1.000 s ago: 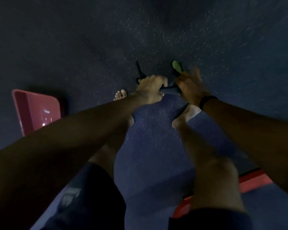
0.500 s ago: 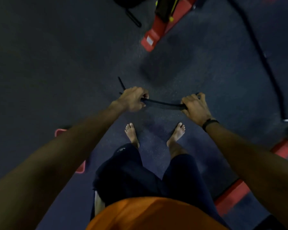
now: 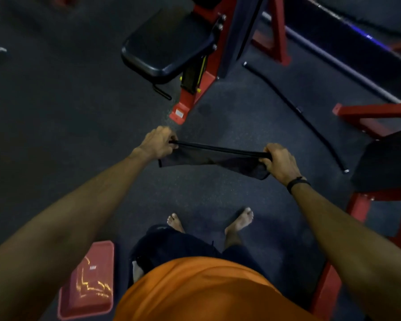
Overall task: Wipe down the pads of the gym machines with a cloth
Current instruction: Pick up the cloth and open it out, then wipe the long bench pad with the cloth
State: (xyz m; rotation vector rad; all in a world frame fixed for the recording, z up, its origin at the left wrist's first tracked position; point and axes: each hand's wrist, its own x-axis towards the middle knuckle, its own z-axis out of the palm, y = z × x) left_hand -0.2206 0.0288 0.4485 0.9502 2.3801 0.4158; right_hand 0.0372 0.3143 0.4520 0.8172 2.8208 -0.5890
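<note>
A dark cloth (image 3: 214,157) hangs stretched between both my hands at waist height above the floor. My left hand (image 3: 156,143) grips its left end and my right hand (image 3: 279,162) grips its right end, a black band on that wrist. A black seat pad (image 3: 164,45) on a red machine frame (image 3: 196,89) stands ahead and slightly left of my hands. Another black pad (image 3: 384,163) shows at the right edge, close to my right hand.
A long black bar (image 3: 294,112) lies on the dark speckled floor (image 3: 56,112) ahead right. Red frame legs (image 3: 370,112) stand at the right. A red plate (image 3: 88,281) lies by my left foot. My bare feet stand below the cloth.
I have straightened up from a low crouch; the view has risen and tilted forward. The cloth, bunched a moment ago, is now pulled out wide between my hands. The machine seat has come into view.
</note>
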